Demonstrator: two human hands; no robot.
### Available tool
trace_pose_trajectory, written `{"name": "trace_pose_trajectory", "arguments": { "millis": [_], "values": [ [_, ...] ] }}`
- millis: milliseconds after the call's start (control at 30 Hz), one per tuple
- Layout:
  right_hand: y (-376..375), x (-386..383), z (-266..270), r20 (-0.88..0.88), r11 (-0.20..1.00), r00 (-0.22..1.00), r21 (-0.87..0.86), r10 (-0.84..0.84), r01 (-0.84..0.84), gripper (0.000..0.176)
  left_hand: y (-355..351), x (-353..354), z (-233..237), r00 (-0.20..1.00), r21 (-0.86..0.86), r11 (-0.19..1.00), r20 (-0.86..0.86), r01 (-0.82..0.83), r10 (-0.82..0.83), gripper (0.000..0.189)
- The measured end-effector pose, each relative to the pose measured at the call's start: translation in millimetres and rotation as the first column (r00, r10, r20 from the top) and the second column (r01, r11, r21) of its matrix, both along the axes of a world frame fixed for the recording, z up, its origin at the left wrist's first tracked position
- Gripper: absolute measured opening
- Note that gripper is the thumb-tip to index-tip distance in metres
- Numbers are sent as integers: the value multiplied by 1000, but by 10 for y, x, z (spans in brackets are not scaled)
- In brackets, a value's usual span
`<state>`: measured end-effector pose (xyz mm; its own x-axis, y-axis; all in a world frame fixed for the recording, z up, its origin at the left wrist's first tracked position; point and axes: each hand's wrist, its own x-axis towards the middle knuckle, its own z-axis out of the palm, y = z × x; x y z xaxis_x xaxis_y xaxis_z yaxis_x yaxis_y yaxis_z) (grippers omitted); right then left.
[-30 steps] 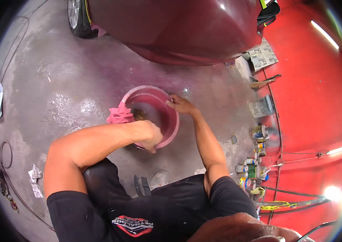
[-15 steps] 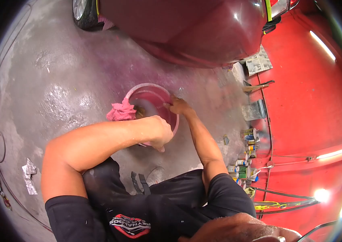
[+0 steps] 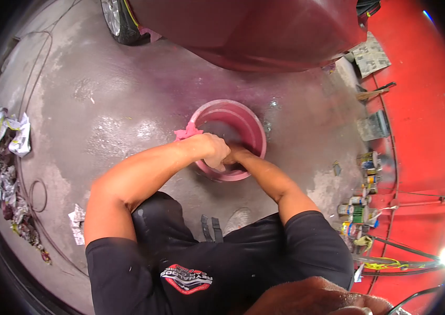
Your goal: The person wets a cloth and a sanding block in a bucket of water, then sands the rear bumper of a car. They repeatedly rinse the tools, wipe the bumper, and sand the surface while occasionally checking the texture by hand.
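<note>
A round pink bucket (image 3: 258, 126) stands on the wet floor, with dark water visible inside. Over its near part, my left hand (image 3: 215, 150) is bent down with its fingers curled; anything in them is hidden. My right hand (image 3: 237, 155) is lowered into the bucket beside the left one, its fingers mostly hidden in shadow and behind the left hand. A pink cloth (image 3: 188, 132) hangs over the bucket's left rim, next to my left wrist.
A dark red car body (image 3: 249, 31) with a wheel (image 3: 120, 21) is ahead. Cans (image 3: 358, 213), a grey container (image 3: 374, 126) and newspaper (image 3: 371, 55) lie along the red wall at right. Crumpled paper (image 3: 15, 194) and a hose (image 3: 33, 194) lie at left.
My right hand has left the bucket's far right rim and gone down inside, close to my left hand. The view has shifted, so the surroundings at left show more.
</note>
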<state>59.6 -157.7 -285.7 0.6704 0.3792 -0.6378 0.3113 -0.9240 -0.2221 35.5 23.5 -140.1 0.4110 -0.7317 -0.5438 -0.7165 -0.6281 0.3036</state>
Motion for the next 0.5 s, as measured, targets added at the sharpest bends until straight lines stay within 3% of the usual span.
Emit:
{"name": "trace_pose_trajectory", "arguments": {
  "millis": [33,100,167,200,233,267,333,367,400,433,467,500],
  "values": [
    [-33,-14,-82,-11,1000,1000,24,-2,2,76,50,21,-20,999,-17,1000,-43,2,-2,50],
    [-55,-5,-284,-49,998,998,39,51,-49,53,46,105,-234,997,-44,999,-73,-17,14,50],
    [48,124,-383,-221,974,975,212,-31,79,54,74,136,-306,993,-150,984,-86,-94,81,49],
    [35,139,-319,-299,942,953,300,-55,149,54,86,158,-341,993,-125,988,-89,-88,77,49],
    [11,137,-339,-332,915,922,275,-199,296,51,79,178,-379,992,-189,974,-64,-122,112,48],
    [-43,169,-447,-332,907,922,292,-201,303,51,70,219,-403,989,-256,955,-34,-150,147,48],
    [-208,297,-979,-24,880,1000,475,5,7,53,63,250,-401,987,-225,961,-61,-158,148,51],
    [-209,359,-1040,-172,909,978,378,-118,176,55,79,254,-563,970,-315,923,18,-223,241,51],
    [-169,395,-935,-168,895,976,402,-137,195,55,89,265,-702,939,-407,873,89,-269,331,52],
    [-127,414,-695,-307,921,930,262,-203,288,56,82,274,-774,946,-386,889,105,-244,305,52],
    [-92,419,-432,-433,930,859,108,-274,351,56,81,281,-831,918,-409,860,114,-305,380,52],
    [-106,358,-202,-347,940,912,177,-218,292,55,89,316,-875,880,-436,822,125,-366,458,54]
  ]
}}
